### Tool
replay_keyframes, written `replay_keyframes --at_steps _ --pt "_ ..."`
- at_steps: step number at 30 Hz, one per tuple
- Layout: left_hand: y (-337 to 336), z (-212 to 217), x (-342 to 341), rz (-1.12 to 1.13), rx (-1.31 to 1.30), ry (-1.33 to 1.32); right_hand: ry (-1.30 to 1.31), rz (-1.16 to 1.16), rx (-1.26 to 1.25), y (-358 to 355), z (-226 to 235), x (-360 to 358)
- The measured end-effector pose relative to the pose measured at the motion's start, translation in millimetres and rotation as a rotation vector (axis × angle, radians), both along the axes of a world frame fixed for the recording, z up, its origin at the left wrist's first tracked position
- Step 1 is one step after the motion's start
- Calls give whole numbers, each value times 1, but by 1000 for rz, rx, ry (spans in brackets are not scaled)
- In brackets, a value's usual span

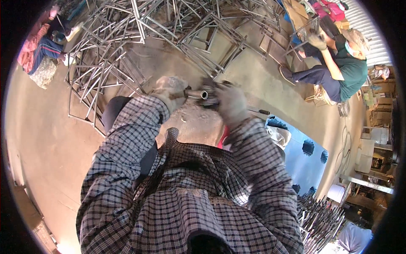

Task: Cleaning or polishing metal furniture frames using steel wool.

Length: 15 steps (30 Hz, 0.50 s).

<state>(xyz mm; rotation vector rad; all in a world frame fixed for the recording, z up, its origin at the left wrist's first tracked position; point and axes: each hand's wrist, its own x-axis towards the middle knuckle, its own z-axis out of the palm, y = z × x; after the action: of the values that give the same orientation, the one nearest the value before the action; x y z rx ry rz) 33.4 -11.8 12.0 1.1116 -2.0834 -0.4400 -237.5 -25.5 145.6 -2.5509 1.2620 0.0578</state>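
Both gloved hands, left hand (171, 91) and right hand (230, 101), grasp a metal tube (198, 93) (its end open).

Bright daylight, soft shadows; heavy fisheye bend w/ dark rim; centre slightly motion-blurred.

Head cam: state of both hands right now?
Left hand: gloved, shut on the metal tube.
Right hand: gloved, closed around the tube's dark far end; what that end is cannot be told.
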Motion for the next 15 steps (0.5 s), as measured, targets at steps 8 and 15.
replay_keyframes --at_steps 8,15 --pt "1 17 -3 75 458 171 -1558 -914 1038 -10 -53 -75" --pt "-3 56 8 42 -65 -428 -1547 -688 1303 -10 -84 -127"
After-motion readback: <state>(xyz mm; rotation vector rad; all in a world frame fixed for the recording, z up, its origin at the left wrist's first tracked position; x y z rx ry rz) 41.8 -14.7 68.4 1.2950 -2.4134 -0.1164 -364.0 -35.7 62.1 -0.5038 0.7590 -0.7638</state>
